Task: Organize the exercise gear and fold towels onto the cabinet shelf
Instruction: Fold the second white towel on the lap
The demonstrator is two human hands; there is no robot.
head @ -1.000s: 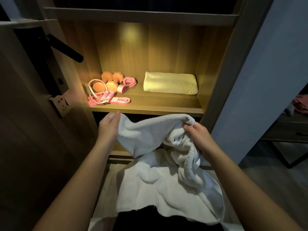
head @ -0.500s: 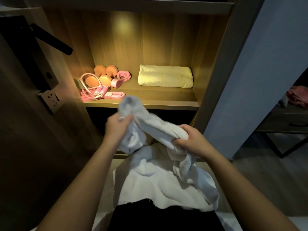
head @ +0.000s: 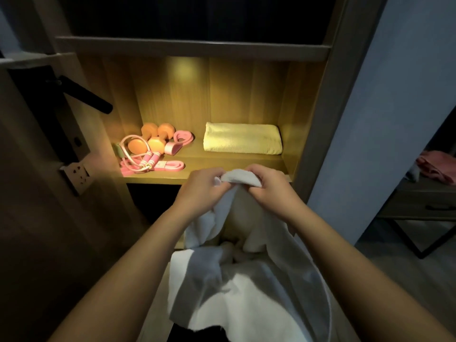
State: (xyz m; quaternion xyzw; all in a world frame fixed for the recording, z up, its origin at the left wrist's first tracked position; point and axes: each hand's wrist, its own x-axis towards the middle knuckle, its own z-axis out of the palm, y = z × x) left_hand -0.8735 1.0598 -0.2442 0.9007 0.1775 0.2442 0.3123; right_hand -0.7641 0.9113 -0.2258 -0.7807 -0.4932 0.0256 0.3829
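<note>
Towel [head: 249, 302] in left hand [head: 200, 191], right hand [head: 274, 191] (bunched)

White towel [head: 246, 292], yellow towel [head: 243, 138]

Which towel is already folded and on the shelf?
The yellow towel, lying folded on the right side of the lit shelf. The white towel hangs unfolded, its top edge gripped by the left hand and right hand.
</note>
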